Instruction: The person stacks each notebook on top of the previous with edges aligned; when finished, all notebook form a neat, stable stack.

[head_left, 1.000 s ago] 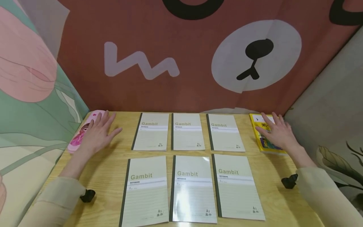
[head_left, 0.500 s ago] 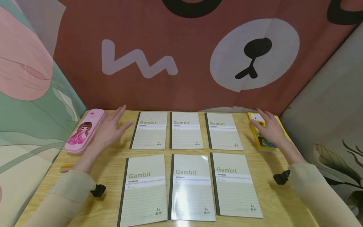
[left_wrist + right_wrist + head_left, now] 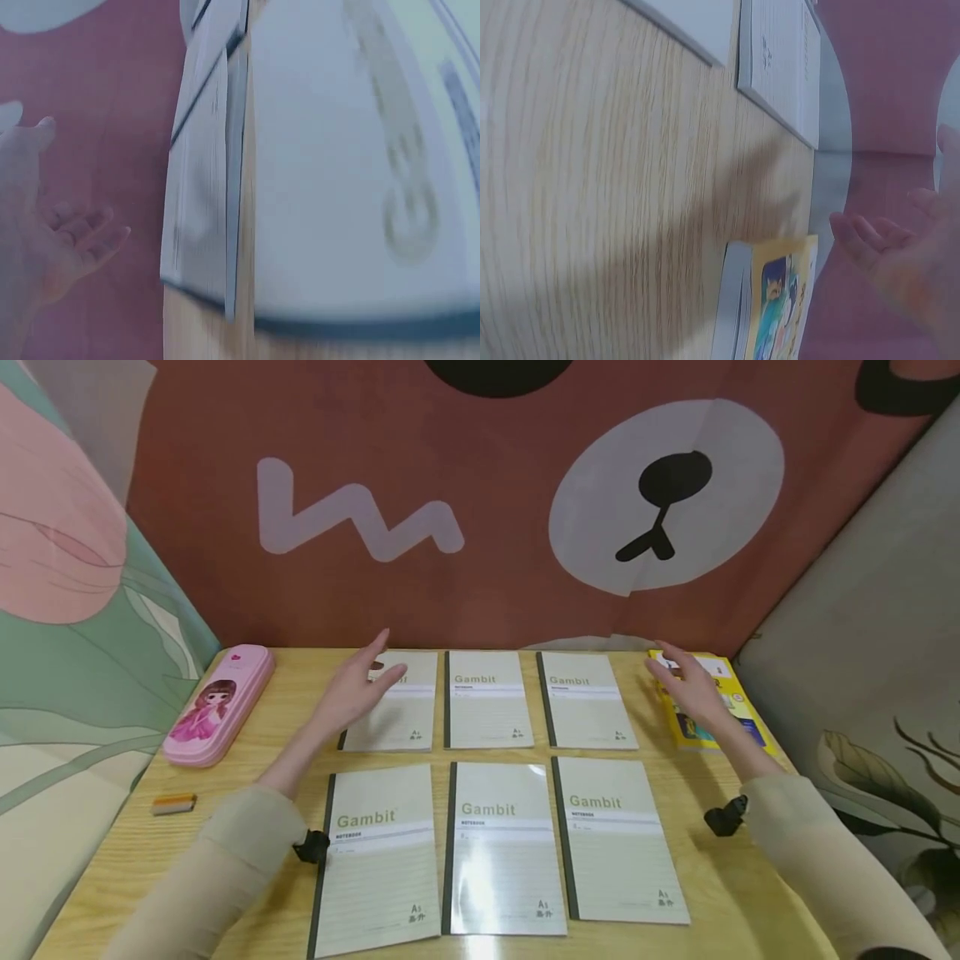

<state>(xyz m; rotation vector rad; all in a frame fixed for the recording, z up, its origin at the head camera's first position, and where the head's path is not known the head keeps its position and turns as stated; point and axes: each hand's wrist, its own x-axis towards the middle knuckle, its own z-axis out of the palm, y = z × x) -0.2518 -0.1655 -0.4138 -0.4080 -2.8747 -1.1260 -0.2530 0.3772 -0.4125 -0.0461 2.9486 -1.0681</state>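
Hovering above a pale, dark-spined notebook (image 3: 397, 720) at ten o'clock on the wood-grained tabletop (image 3: 123, 860), a person's left hand (image 3: 354, 695) holds nothing, its fingers loosely extended; the right hand (image 3: 692, 695), likewise unoccupied, hangs over a thick yellow book (image 3: 741, 710) at two o'clock. The slim, rectangular notebook looks light and flexible, its smooth cover perhaps slippery, best pinched along the bound nine o'clock edge.
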